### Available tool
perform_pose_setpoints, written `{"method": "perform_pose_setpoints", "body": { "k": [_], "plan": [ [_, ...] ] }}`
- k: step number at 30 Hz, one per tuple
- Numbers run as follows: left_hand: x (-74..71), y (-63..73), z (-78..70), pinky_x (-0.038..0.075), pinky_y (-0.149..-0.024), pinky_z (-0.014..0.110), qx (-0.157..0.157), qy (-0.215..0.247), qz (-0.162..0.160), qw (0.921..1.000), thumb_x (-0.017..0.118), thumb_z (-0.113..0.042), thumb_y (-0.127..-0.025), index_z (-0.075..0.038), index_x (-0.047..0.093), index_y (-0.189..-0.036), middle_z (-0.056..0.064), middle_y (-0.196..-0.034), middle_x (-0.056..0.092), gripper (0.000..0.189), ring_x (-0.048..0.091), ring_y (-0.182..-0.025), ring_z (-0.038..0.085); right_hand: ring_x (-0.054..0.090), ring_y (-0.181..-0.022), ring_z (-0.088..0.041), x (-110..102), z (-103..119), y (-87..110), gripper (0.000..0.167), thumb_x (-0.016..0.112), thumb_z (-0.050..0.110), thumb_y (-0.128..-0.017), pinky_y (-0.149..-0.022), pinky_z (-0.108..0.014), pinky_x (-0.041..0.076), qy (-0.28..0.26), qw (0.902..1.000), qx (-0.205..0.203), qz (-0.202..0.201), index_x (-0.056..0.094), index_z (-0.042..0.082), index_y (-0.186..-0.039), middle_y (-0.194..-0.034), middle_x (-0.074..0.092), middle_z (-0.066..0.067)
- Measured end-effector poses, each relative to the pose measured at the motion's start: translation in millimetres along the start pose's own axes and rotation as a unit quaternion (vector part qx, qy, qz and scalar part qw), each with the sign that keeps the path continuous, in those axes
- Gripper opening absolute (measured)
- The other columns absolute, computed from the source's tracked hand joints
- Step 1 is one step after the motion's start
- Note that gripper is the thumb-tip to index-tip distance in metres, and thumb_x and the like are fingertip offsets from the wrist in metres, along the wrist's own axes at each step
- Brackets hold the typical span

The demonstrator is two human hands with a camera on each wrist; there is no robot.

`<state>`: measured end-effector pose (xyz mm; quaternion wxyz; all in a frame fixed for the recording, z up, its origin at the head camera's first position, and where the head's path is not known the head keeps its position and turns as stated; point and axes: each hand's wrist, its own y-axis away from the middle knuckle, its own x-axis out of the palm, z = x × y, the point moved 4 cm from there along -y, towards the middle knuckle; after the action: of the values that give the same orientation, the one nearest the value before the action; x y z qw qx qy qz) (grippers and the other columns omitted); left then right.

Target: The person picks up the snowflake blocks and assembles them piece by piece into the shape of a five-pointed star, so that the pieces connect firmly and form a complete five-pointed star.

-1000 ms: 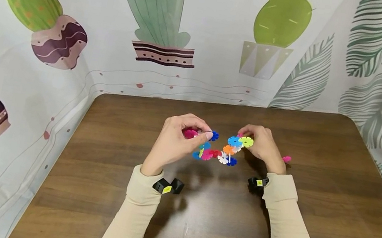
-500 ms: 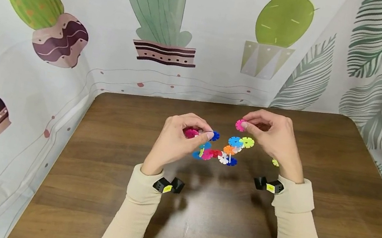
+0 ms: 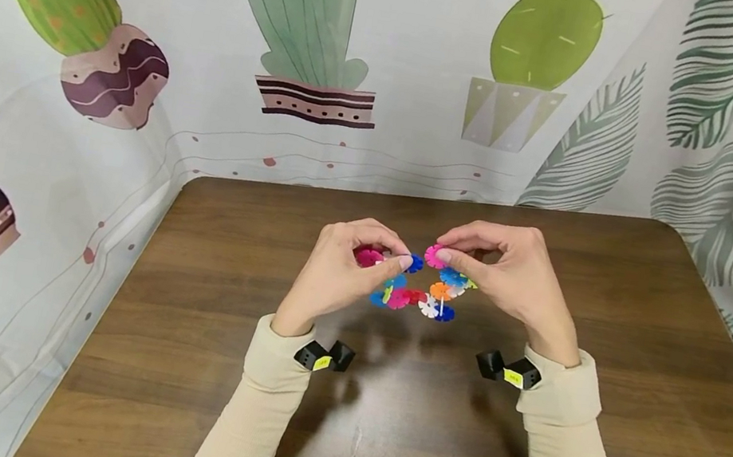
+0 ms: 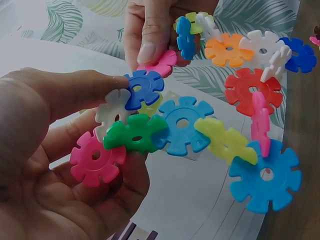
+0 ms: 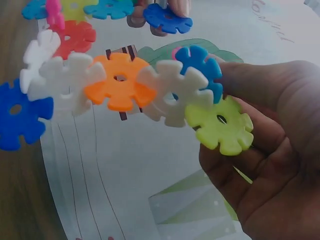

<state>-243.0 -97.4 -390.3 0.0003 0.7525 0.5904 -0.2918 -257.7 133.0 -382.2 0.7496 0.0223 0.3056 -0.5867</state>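
Observation:
Slotted flower-shaped discs, joined edge to edge, form a curved chain above the table. My left hand (image 3: 348, 270) holds one end, its thumb against a dark blue disc (image 4: 144, 89). White (image 4: 112, 112), green (image 4: 136, 132) and pink (image 4: 95, 157) discs sit by its fingers. Between thumb and fingers my right hand (image 3: 518, 278) pinches another pink disc (image 3: 435, 255), close to the dark blue one; whether they touch I cannot tell. An orange disc (image 5: 120, 82) lies along the chain toward its light blue (image 5: 202, 70) and yellow-green (image 5: 220, 125) discs, in front of my right hand.
The brown wooden table (image 3: 389, 442) lies beneath both hands. Behind it hangs a white cloth (image 3: 426, 44) printed with cacti and leaves. A black wrist camera (image 3: 323, 356) is worn at the left cuff, another black camera (image 3: 509, 370) at the right.
My right hand first rose with the pink disc from beside the yellow-green disc, then came left and slightly down toward the dark blue disc. My left hand has hardly moved.

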Motion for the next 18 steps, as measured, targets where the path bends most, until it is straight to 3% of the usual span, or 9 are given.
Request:
{"method": "perform_pose_setpoints", "body": {
  "k": [13,18],
  "plan": [
    [-1.1,-0.1,-0.6,0.046,-0.058,0.024,0.004,-0.005,0.001,1.0000,0.085,-0.022,-0.093,-0.016,0.083,-0.093,-0.006,-0.095,0.077,0.006,0.060,-0.073,0.014,0.067,-0.070,-0.010,5.7,0.0,-1.2,0.012,0.091,0.024,-0.088,-0.054,-0.027,0.047,0.031,0.9979,-0.018,0.055,0.085,0.031,-0.097,-0.086,0.082,0.015],
    [-2.2,0.0,-0.5,0.046,-0.057,0.025,0.002,-0.005,0.002,1.0000,0.084,-0.022,-0.094,-0.016,0.083,-0.093,-0.005,-0.096,0.077,0.006,0.060,-0.073,0.014,0.067,-0.073,-0.006,3.5,-0.4,0.1,0.016,0.089,0.019,-0.089,-0.055,-0.025,0.047,0.033,0.9950,-0.061,0.073,0.086,0.029,-0.102,-0.091,0.082,0.014]
  ]
}}
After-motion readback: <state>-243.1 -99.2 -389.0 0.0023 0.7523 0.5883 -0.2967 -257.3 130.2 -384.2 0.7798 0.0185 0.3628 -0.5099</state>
